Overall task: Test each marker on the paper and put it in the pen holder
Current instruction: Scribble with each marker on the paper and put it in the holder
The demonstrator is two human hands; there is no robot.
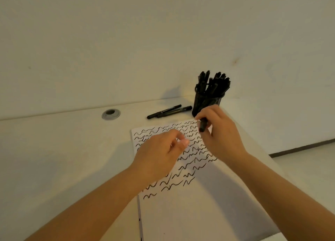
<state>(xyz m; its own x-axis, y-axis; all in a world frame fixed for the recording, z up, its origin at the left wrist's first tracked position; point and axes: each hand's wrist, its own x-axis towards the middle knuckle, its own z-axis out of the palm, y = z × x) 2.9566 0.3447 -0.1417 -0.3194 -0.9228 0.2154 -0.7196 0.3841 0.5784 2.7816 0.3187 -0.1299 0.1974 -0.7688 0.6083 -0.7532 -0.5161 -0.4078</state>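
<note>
A white sheet of paper (pixel 181 204) covered in black squiggles lies on the table in front of me. My right hand (pixel 217 133) grips a black marker (pixel 203 126) above the paper's far right corner. My left hand (pixel 159 153) hovers over the paper with its fingers curled; whether it holds anything small, I cannot tell. A black mesh pen holder (pixel 206 103) packed with several black markers stands just behind my right hand. Two more black markers (pixel 168 111) lie side by side on the table to the left of the holder.
A round grey cable grommet (pixel 111 114) is set in the white table (pixel 54 159) at the back left. A pale wall rises right behind the table. The table's right edge runs diagonally past my right arm, with floor beyond it.
</note>
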